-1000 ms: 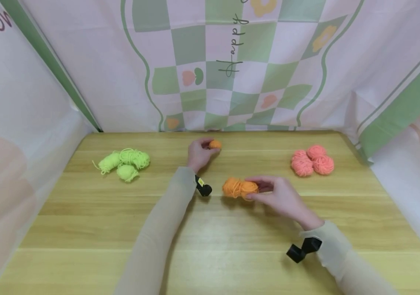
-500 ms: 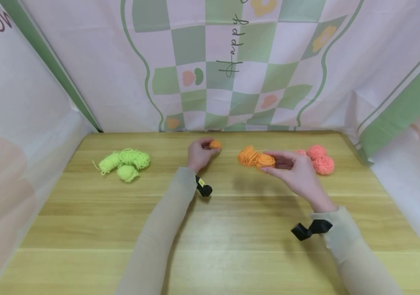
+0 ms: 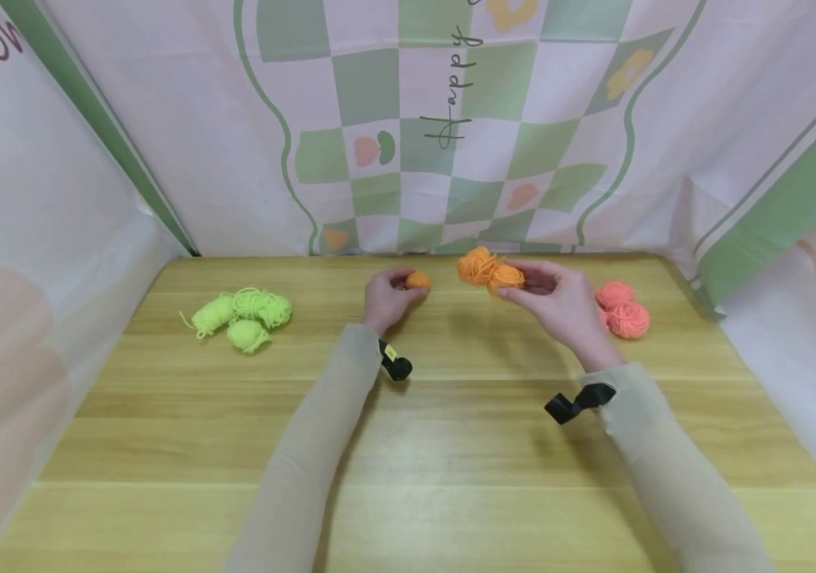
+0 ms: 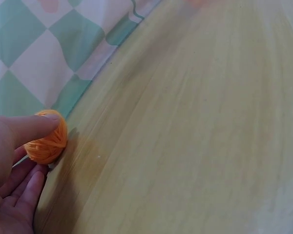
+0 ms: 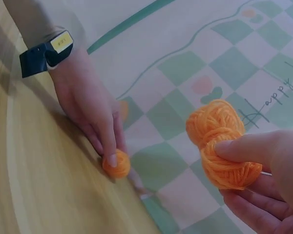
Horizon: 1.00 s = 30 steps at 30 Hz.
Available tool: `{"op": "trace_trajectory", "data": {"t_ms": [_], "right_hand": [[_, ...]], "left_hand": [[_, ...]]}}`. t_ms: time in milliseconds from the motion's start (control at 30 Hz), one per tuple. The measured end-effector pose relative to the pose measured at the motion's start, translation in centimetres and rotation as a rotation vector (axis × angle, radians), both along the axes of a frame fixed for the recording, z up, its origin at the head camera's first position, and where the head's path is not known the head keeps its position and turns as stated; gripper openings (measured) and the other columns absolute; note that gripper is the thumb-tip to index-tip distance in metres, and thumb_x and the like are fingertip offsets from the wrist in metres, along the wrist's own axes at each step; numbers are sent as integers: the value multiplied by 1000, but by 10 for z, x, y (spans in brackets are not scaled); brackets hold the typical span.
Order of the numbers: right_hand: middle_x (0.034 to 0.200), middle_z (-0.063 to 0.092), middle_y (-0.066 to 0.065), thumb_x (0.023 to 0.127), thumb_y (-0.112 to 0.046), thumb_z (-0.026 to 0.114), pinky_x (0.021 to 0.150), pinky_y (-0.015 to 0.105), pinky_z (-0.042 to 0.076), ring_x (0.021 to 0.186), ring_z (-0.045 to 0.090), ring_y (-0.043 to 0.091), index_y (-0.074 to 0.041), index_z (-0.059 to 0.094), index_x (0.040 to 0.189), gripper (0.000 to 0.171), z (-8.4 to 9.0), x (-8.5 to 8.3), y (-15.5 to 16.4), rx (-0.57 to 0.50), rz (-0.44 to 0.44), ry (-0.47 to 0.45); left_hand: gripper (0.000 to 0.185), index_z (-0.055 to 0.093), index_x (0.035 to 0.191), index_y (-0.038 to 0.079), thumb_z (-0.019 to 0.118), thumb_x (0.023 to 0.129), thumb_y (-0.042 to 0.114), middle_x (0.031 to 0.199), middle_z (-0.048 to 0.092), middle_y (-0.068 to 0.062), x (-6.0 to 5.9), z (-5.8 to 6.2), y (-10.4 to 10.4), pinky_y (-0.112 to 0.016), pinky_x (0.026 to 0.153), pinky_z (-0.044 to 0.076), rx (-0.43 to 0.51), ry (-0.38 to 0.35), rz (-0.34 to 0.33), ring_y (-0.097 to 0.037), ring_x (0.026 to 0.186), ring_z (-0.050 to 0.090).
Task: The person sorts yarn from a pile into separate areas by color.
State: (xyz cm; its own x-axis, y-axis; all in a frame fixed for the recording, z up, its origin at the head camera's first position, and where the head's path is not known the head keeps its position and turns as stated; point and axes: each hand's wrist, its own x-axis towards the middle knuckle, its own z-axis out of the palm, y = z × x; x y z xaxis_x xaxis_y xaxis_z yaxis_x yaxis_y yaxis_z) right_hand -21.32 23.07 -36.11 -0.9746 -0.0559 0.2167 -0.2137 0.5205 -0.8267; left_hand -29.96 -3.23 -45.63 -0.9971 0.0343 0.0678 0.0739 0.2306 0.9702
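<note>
Near the back edge of the table, my left hand (image 3: 388, 301) grips a small orange yarn ball (image 4: 48, 141) between thumb and fingers. To its right, my right hand (image 3: 558, 304) pinches a larger orange yarn bundle (image 5: 222, 146), which is narrowed at its middle into two lobes. The bundle is held up in the air, its shadow falling on the wood below. In the right wrist view the thumb presses on the near lobe, with the other fingers beneath it.
Several lime-green yarn balls (image 3: 246, 314) lie grouped on the left of the wooden table (image 3: 408, 469). Pink yarn balls (image 3: 626, 317) sit at the right, partly covered by my right hand. A checked curtain (image 3: 422, 135) hangs along the table's back edge.
My right hand has lifted the orange yarn bundle and carried it toward the back of the table, first rightward, then slightly left. The left hand and its ball have stayed in place.
</note>
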Motion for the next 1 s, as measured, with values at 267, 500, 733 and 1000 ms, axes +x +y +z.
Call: {"op": "trace_trajectory", "data": {"t_ms": [267,500,733,1000], "right_hand": [[119,72,10,86,-28,85,82,21,55,100,69,16,-12,72,128,47,-14,-31,-10,-74,-9,-6],[116,73,11,85,-28,86,80,23,56,101,69,21,-10,72,128,48,-41,-57,-21,-114,-27,-52],[116,72,15,85,-23,87,83,24,54,103,68,23,-5,71,127,49,-66,-77,-36,-162,-68,-120],[117,71,14,83,-26,88,87,28,52,105,65,21,-4,71,125,51,-85,-85,-52,-219,-112,-204]], "left_hand": [[45,68,125,-1,85,84,7,120,70,-13,-1,1,1,-26,94,52,-7,-4,-1,-23,111,65],[46,69,124,-1,86,82,5,119,70,-14,-2,1,2,-25,94,52,-5,-4,10,-23,109,65],[46,69,123,-2,86,81,4,118,71,-15,-1,1,3,-26,94,52,-6,18,3,-24,109,66],[45,69,123,-2,86,82,4,119,70,-15,-1,0,2,-26,95,51,4,8,1,-23,110,65]]}}
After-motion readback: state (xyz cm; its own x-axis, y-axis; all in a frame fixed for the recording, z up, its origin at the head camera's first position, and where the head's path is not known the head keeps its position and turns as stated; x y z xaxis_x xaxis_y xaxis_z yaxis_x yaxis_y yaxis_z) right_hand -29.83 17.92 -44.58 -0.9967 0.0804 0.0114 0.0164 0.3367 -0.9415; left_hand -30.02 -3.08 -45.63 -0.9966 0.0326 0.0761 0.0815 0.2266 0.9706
